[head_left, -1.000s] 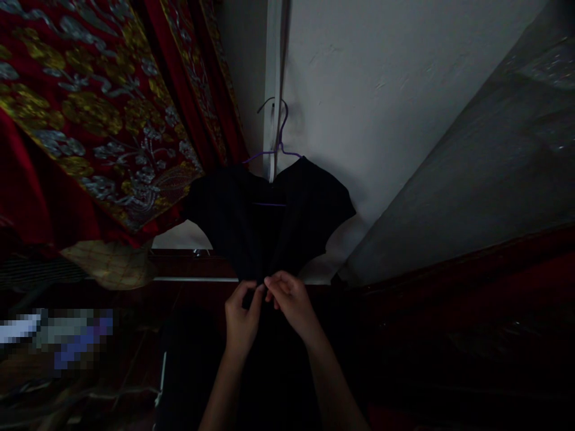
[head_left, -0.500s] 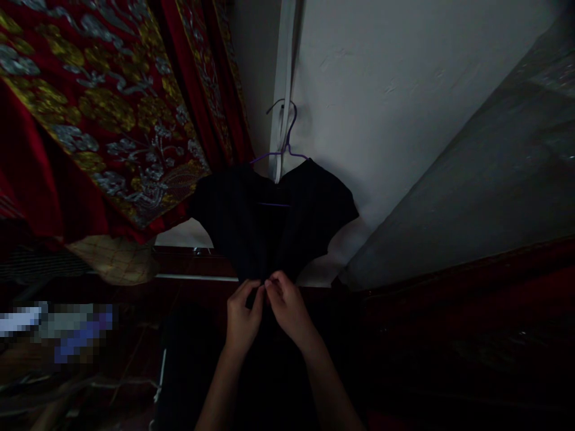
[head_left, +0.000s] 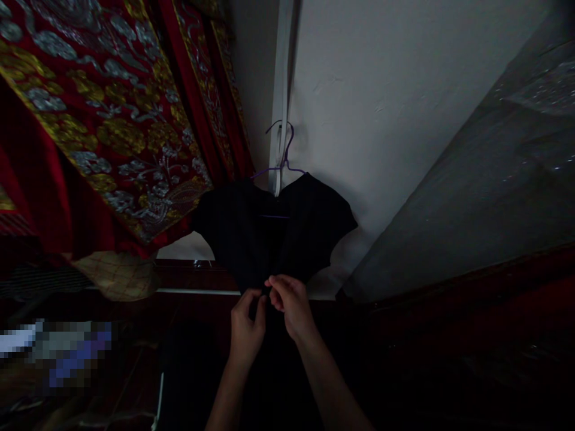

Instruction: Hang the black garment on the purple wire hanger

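One black garment [head_left: 318, 218] with short sleeves hangs on one purple wire hanger [head_left: 290, 146], in front of a pale wall [head_left: 381, 120]; the hanger's hook crosses one white vertical strip [head_left: 284, 72]. Two hands are at the bottom of its V-shaped front opening. The left hand [head_left: 247, 328] pinches the cloth there between thumb and index finger. The right hand [head_left: 293, 308] is just beside, its fingers curled; whether they grip cloth, I cannot tell in this darkness. On the left hangs red embroidered fabric [head_left: 121, 134], above one checked cloth [head_left: 117, 274].
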{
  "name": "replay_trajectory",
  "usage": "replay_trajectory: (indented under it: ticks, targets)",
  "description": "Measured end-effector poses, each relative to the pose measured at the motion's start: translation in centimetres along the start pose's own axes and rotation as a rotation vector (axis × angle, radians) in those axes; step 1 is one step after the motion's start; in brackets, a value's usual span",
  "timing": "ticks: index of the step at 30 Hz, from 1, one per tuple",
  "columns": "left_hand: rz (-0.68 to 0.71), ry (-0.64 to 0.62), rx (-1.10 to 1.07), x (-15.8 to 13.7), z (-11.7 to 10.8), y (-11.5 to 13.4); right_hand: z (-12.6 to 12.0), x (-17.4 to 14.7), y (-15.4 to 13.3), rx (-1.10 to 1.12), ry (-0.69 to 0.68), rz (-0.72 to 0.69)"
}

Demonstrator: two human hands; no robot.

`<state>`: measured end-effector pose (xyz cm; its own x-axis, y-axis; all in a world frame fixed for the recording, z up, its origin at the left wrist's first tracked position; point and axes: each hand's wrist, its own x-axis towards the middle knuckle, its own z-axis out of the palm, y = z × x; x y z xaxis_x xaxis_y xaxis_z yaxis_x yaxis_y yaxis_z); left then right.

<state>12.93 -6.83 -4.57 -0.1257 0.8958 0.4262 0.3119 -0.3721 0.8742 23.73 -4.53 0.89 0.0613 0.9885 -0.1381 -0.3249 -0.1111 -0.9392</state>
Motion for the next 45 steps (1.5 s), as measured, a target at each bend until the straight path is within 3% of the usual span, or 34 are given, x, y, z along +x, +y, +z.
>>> replay_trajectory:
  ticks: [9,13,17,19,21,26,30,33,38,42,45]
  targets:
    - [0.104,0.009,0.123,-2.2,3.6,-4.1,1.2,8.0,-10.8,0.159,0.102,-0.281]
    - [0.125,-0.028,0.135,-1.5,3.1,-5.2,1.9,8.6,-13.8,0.147,0.054,-0.330]
    - [0.121,-0.105,0.132,1.2,1.3,-5.7,1.9,7.1,-14.1,0.051,-0.040,-0.409]
    - [0.140,-0.119,0.117,3.1,0.5,-4.5,1.9,6.2,-14.0,-0.004,-0.075,-0.452]
    - [0.209,-0.079,0.077,5.5,-0.3,-1.9,1.8,5.5,-14.2,-0.040,-0.096,-0.501]
    - [0.604,0.131,0.024,13.7,-1.5,8.4,2.2,4.8,-15.5,-0.157,-0.151,-0.661]
    - [0.813,0.015,0.174,18.9,-1.7,13.4,1.8,5.4,-15.9,-0.233,-0.147,-0.761]
    - [0.858,-0.037,0.260,20.1,-1.4,13.7,1.1,6.2,-15.2,-0.295,-0.106,-0.798]
    - [0.883,0.055,0.271,19.3,-0.4,11.9,1.2,7.6,-13.5,-0.324,-0.042,-0.734]
    - [0.829,0.253,0.217,19.1,-0.3,12.5,1.9,9.0,-11.6,-0.367,0.006,-0.597]
    - [0.762,0.467,0.102,20.3,-2.1,13.6,1.0,9.3,-8.9,-0.423,0.026,-0.429]
